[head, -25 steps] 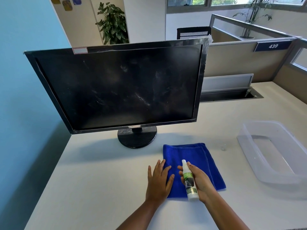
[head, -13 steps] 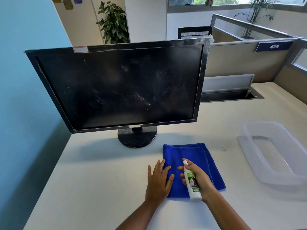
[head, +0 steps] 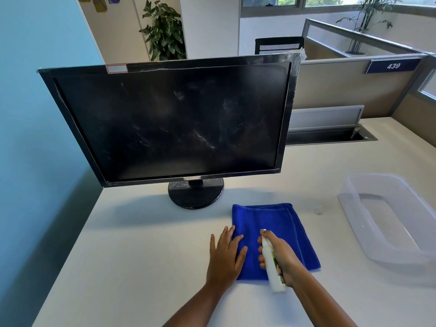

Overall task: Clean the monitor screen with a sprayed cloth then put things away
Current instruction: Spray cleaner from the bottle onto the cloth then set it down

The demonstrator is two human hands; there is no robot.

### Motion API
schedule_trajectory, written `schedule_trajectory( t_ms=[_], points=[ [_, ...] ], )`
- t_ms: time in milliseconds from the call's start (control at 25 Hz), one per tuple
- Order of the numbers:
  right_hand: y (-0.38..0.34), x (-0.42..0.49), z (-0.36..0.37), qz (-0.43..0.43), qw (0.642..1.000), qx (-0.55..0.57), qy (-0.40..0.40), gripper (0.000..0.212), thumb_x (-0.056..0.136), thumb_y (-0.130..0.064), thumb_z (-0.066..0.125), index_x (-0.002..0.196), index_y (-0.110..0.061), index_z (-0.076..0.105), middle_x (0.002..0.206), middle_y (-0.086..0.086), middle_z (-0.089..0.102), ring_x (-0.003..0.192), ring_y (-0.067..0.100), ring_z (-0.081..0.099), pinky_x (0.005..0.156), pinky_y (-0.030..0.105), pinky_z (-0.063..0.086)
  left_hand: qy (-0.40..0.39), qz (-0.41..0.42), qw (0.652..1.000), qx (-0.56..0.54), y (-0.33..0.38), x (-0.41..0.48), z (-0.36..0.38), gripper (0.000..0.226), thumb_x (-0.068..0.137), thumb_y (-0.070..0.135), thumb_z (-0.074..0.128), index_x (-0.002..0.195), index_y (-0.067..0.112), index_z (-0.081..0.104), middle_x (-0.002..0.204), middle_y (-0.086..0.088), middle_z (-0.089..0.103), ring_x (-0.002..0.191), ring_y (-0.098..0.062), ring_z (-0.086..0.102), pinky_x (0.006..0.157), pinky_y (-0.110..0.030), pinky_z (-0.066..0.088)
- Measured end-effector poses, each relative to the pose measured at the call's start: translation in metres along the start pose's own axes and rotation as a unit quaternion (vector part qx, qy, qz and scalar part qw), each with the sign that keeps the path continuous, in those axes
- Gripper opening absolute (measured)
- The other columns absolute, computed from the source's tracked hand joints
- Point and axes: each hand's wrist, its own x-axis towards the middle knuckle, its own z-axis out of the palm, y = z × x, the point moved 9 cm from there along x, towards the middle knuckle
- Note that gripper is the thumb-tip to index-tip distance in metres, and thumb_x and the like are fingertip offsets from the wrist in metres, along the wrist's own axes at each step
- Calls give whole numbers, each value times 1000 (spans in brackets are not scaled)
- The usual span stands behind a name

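Note:
A black monitor point(head: 169, 121) with a smudged, dusty screen stands on its round base at the back of the white desk point(head: 141, 256). In front of it lies a folded blue cloth point(head: 264, 223). My left hand point(head: 225, 256) rests flat, fingers spread, on the cloth's left edge. My right hand point(head: 283, 258) grips a small white spray bottle point(head: 272, 267) with a green label, tilted with its nozzle pointing forward over the cloth and a finger on top.
A clear plastic bin point(head: 387, 218) sits on the desk at the right. A cable trough point(head: 325, 135) opens behind the monitor's right side. A blue wall borders the desk's left edge; cubicle partitions stand at the back right.
The spray bottle has tipped further forward and to the left in my right hand, its nozzle lower over the cloth. My left hand has stayed on the cloth.

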Motion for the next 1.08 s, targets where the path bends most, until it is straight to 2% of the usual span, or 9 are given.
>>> schedule_trajectory(
  t_ms=[200, 320, 440, 520, 600, 680, 840, 960, 1080],
  points=[
    [-4, 2, -2, -31, 998, -44, 14, 37, 90, -41, 55, 83, -5, 63, 60, 9, 65, 49, 19, 60, 49, 28, 52, -1, 0, 1000, -1, 0, 0, 1, 37, 97, 36, 37, 128, 21, 51, 147, -3, 39, 139, -20, 28, 112, -50, 2],
    [-3, 4, -6, -22, 1000, -7, 14, 36, 93, -36, 48, 92, -4, 63, 63, 11, 63, 52, 20, 59, 53, 29, 52, -4, -4, 1000, -6, -1, 0, 1, 37, 98, 36, 36, 130, 21, 49, 150, -1, 35, 141, -18, 23, 113, -47, -2],
    [-8, 6, -2, -22, 998, 44, -28, 32, 97, -25, 42, 111, -2, 59, 78, 15, 61, 70, 23, 61, 64, 37, 54, -11, -4, 1000, -15, -2, -1, 2, 38, 97, 30, 35, 133, 22, 46, 152, 1, 29, 142, -15, 16, 115, -42, -6],
    [-18, 9, -4, -53, 997, 41, -29, 29, 95, -25, 53, 112, -2, 59, 91, 18, 61, 80, 26, 66, 67, 40, 56, -16, 1, 1000, -24, -1, -2, 3, 42, 94, 24, 37, 135, 21, 43, 153, 1, 26, 143, -14, 12, 114, -40, -9],
    [-23, 12, -6, -67, 997, 32, -12, 35, 86, -30, 65, 108, -2, 62, 93, 17, 63, 79, 24, 67, 67, 39, 57, -18, 6, 999, -29, -1, -2, 2, 45, 91, 24, 42, 136, 21, 43, 153, 1, 25, 143, -14, 11, 113, -39, -10],
    [-21, 18, -3, -50, 998, 33, -5, 38, 84, -36, 66, 106, -5, 64, 88, 16, 64, 74, 23, 66, 69, 40, 57, -22, 7, 999, -27, -2, -1, 2, 47, 89, 28, 45, 135, 21, 43, 153, 1, 25, 143, -14, 11, 112, -39, -12],
    [-22, 28, 4, -9, 1000, -11, 4, 44, 85, -48, 61, 100, -6, 64, 71, 9, 64, 54, 17, 62, 49, 29, 52, -21, 5, 1000, -21, -3, -1, 2, 48, 88, 34, 47, 134, 21, 44, 152, 0, 28, 143, -16, 13, 111, -36, -15],
    [-21, 36, 9, 47, 999, -10, 9, 59, 80, -65, 57, 77, -7, 64, 56, 6, 59, 43, 17, 51, 44, 26, 45, -23, 1, 1000, -19, -3, -1, 2, 49, 88, 36, 48, 134, 21, 44, 152, 0, 28, 142, -16, 15, 113, -39, -12],
    [-15, 43, 16, 97, 995, 28, 15, 58, 81, -62, 56, 57, -9, 58, 50, 5, 56, 37, 15, 47, 41, 22, 42, -25, -4, 1000, -17, -5, -1, 3, 50, 87, 37, 47, 135, 21, 43, 152, 1, 27, 142, -16, 15, 114, -40, -10]
  ],
)
